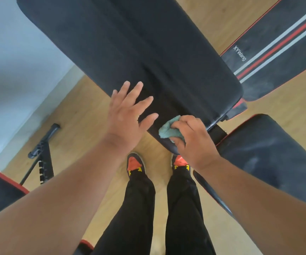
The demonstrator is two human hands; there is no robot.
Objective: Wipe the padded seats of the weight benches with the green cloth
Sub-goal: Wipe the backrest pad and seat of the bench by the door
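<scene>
The green cloth (168,130) is bunched in the clenched right hand (192,137) at the near corner of the padded seat (126,52). The left hand (128,115), fingers spread flat, is rested beside it. Long overlapping strokes away from that steadying hand are advised.

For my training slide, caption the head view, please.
Right hand wipes the near end of a black bench pad with a green cloth; left hand open above it.

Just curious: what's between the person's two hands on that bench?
In the head view, only bare black padding of the bench separates the flat left hand from the green cloth bunched in the right hand.
</scene>
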